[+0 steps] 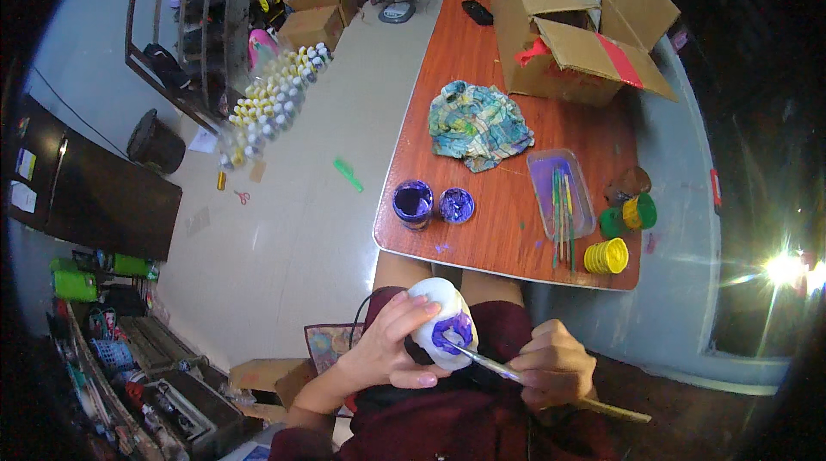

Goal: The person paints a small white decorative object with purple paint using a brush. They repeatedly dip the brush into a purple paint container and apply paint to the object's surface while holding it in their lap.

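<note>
Clasped in the curled fingers of the left hand (397,342), a white rounded piece (437,291) sits at the lower centre of the frame; the right hand (555,365) pinches a paintbrush (489,363), tip at the piece's purple patch (460,321). Paint covers only that patch, with a paler spot inside; the other visible surface is bare white.
</note>
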Demonstrator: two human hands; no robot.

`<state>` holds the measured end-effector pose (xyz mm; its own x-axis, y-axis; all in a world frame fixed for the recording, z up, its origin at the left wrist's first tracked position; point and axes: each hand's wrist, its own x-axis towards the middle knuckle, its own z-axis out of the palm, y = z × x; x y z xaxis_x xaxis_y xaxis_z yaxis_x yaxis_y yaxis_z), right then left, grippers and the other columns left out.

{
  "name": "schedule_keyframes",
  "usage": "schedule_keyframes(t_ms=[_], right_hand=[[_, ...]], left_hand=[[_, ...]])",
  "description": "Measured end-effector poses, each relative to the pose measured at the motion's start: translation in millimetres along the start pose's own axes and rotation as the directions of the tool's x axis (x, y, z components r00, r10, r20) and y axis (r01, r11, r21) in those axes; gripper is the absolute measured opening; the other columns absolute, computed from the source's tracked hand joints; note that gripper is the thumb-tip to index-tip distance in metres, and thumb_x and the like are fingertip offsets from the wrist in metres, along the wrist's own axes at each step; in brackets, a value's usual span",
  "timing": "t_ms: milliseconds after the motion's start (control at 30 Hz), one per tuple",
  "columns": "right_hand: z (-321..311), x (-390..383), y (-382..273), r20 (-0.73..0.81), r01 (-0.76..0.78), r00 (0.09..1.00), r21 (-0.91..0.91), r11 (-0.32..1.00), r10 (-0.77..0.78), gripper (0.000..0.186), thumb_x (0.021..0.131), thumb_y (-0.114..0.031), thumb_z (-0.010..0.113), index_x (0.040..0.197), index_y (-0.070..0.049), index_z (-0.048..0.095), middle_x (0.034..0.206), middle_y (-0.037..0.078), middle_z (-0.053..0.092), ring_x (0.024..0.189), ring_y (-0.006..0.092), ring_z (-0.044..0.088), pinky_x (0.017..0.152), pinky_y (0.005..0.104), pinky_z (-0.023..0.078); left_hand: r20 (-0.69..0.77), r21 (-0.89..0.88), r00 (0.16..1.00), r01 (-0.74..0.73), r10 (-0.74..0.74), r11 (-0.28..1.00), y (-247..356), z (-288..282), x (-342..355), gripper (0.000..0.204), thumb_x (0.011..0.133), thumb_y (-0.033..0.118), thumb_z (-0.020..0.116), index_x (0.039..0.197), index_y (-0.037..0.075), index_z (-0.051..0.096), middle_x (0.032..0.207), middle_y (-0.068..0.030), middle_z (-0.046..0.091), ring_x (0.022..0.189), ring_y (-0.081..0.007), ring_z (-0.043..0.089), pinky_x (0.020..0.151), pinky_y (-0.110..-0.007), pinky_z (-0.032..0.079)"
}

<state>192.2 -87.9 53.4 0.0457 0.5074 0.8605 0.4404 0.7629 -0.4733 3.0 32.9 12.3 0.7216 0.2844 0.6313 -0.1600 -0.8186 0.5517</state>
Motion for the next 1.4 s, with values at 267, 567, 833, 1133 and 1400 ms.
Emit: schedule_keyframes(t_ms=[267, 567, 833, 1133, 1400], right_hand=[[-2, -1, -7, 0.080, -0.073, 0.993, -0.119, 0.990, 0.083, 0.030, 0.065, -0.007, 0.071, 0.089, -0.002, 0.054, 0.078, 0.010, 0.059, 0.061, 0.0199, 0.055, 0.054, 0.0300, 0.041], [5, 14, -9, 0.166, -0.001, 0.986, -0.197, 0.980, 0.034, 0.027, 0.064, -0.007, 0.072, 0.084, -0.002, 0.054, 0.076, 0.008, 0.058, 0.058, 0.0198, 0.053, 0.051, 0.0292, 0.041], [-1, 34, -13, 0.063, -0.060, 0.996, -0.135, 0.989, 0.069, 0.024, 0.063, -0.002, 0.072, 0.080, -0.002, 0.054, 0.069, 0.007, 0.058, 0.054, 0.0198, 0.054, 0.049, 0.0289, 0.041], [-4, 41, -29, 0.183, 0.040, 0.983, -0.211, 0.977, 0.000, 0.025, 0.062, -0.002, 0.072, 0.077, -0.003, 0.053, 0.067, 0.006, 0.056, 0.053, 0.0200, 0.053, 0.049, 0.0293, 0.040], [-1, 39, -38, 0.111, 0.070, 0.992, -0.170, 0.983, -0.051, 0.018, 0.066, 0.000, 0.067, 0.077, -0.002, 0.053, 0.065, 0.006, 0.056, 0.052, 0.0197, 0.052, 0.047, 0.0300, 0.038]], left_hand=[[-0.123, -0.147, 0.992, -0.026, 0.008, 0.989, -16, 18, -7, 0.080, 0.058, 0.030, 0.079, 0.125, 0.030, 0.035, 0.122, -0.0112, 0.039, 0.106, -0.0346, 0.046, 0.086, -0.049, 0.036], [-0.157, 0.000, 0.983, -0.096, 0.095, 0.995, -18, 12, 2, 0.085, 0.058, 0.026, 0.080, 0.124, 0.041, 0.028, 0.122, -0.0122, 0.037, 0.107, -0.0329, 0.046, 0.086, -0.049, 0.038], [-0.081, 0.159, 0.975, -0.191, 0.206, 0.969, -17, 8, -5, 0.080, 0.061, 0.032, 0.078, 0.122, 0.041, 0.027, 0.121, -0.0117, 0.035, 0.109, -0.0331, 0.041, 0.092, -0.050, 0.034], [-0.096, 0.342, 0.937, -0.286, 0.336, 0.895, -10, 2, 11, 0.073, 0.067, 0.037, 0.072, 0.122, 0.042, 0.025, 0.123, -0.0106, 0.034, 0.111, -0.0298, 0.040, 0.092, -0.044, 0.038], [-0.078, 0.358, 0.922, -0.328, 0.378, 0.874, -3, -1, 7, 0.072, 0.070, 0.036, 0.069, 0.123, 0.043, 0.021, 0.125, -0.0117, 0.034, 0.113, -0.0300, 0.038, 0.095, -0.045, 0.036]])
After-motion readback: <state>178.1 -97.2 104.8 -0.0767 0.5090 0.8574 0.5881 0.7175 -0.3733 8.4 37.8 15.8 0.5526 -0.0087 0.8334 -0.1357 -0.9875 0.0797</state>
